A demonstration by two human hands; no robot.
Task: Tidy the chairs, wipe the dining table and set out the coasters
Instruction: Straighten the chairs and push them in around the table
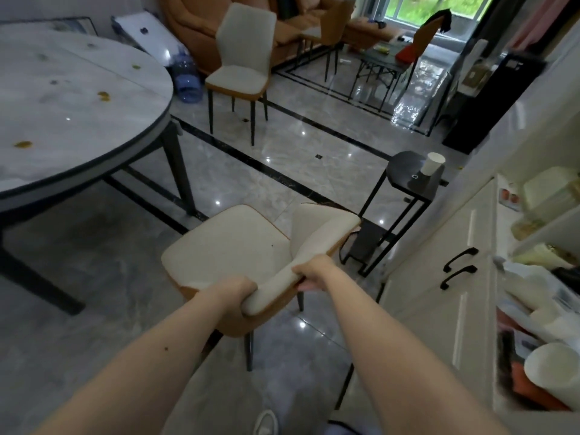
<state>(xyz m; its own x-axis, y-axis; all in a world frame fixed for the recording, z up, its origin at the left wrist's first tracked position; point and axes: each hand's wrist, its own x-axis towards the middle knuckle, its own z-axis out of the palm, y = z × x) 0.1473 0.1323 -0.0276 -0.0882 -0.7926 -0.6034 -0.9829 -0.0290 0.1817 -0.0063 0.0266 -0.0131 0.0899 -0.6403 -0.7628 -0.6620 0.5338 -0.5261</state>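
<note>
Glossy tiled floor (282,158); fingers (303,271) seemingly curled round chair backrest (314,243).

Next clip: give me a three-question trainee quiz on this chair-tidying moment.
1. True or false: both hands grip the near chair's backrest.
2. The table top shows: A) coasters B) stains C) plates?
3. What stands on the black side table?

Key:
1. True: left hand and right hand hold it.
2. B, stains.
3. A paper cup.
</note>
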